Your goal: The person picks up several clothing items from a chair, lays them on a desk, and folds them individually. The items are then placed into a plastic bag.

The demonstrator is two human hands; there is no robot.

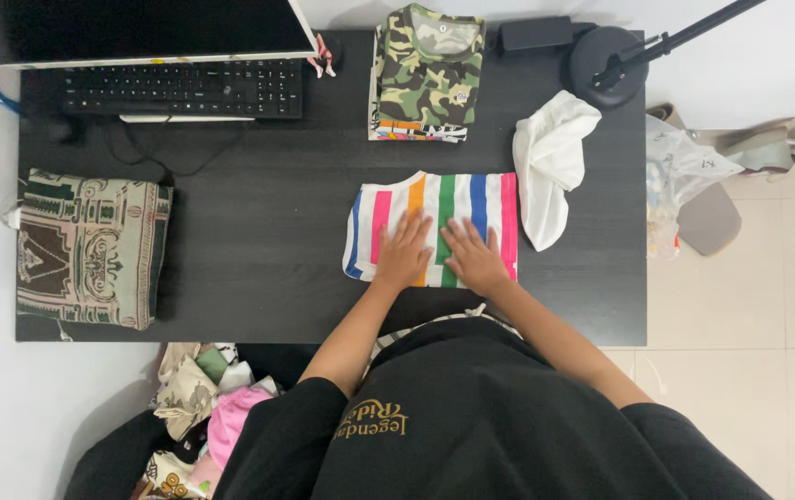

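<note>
Both hands lie flat with fingers spread on the striped shirt [434, 229] in the middle of the frame, the left hand [404, 253] beside the right hand [475, 257], likely pressing it smooth on the dark surface [259, 231]. A white cloth [550, 162] lies just right of it. A camouflage shirt [428, 69] sits higher up, and a keyboard [183, 88] is at the upper left.

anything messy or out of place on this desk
Mostly tidy: both hands, left hand and right hand, press flat on the folded rainbow-striped garment. Only the crumpled white cloth beside it lies unfolded, unlike the stacked camouflage shirt.
</note>
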